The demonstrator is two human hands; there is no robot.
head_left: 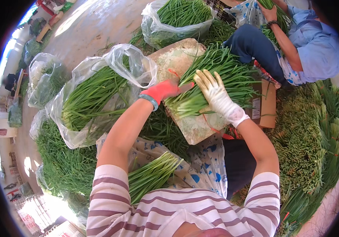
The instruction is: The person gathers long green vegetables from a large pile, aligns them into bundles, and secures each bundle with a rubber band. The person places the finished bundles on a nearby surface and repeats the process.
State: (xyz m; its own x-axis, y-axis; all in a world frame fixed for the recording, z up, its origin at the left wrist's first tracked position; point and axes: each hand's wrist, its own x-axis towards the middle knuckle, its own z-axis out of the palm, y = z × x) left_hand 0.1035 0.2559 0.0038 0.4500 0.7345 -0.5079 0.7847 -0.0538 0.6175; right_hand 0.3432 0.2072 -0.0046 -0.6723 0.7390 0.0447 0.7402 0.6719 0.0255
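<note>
A loose pile of green garlic chives (225,71) lies across a worn, stained board (199,130) before me. My right hand (217,91), in a white glove with yellowed fingers, rests on the pile with its fingers spread. My left hand (166,89), in a red glove with a bangle at the wrist, is at the pile's left edge. Its index finger points over the cut ends, and motion blurs it; what its other fingers do is unclear. One red tie (173,72) shows beyond the left hand, and another red strip (209,124) hangs over the board's near part.
Clear plastic bags of chives stand left (95,94) and beyond the board (184,20). A chive bundle (154,174) lies on my patterned apron (205,166). Stacked bundles (299,139) fill the right side. A co-worker (311,47) in blue sits at upper right, holding chives.
</note>
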